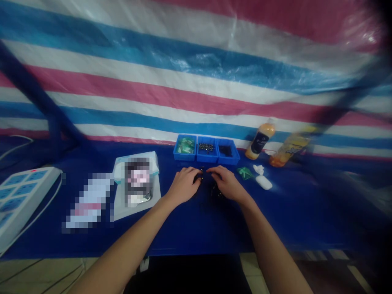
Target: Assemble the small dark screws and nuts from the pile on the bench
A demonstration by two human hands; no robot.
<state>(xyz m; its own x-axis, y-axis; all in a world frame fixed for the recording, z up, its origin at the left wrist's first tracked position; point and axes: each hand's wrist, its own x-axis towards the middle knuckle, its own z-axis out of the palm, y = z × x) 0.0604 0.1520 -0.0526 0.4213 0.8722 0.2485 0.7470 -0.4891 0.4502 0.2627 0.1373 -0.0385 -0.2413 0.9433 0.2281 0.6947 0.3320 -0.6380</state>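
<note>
My left hand point(183, 185) and my right hand point(226, 183) rest palm down at the middle of the blue-covered table point(275, 212), their fingertips close together. Small dark parts point(202, 170) lie at the fingertips, and more point(216, 191) sit just below my right hand. My fingers partly hide them, so I cannot tell whether either hand grips one. Behind my hands stand several blue plastic bins: one point(184, 147) with green packets, one point(207, 149) with small metal parts, and one point(227, 152) with black pieces.
To the right lie a green packet point(245, 173) and small white items point(263, 182), with an orange-capped bottle point(260, 141) and a yellow bottle point(290, 147) behind. A white power strip point(24, 200) and pixelated packages point(92, 200) lie left. A striped tarp point(183, 81) hangs behind.
</note>
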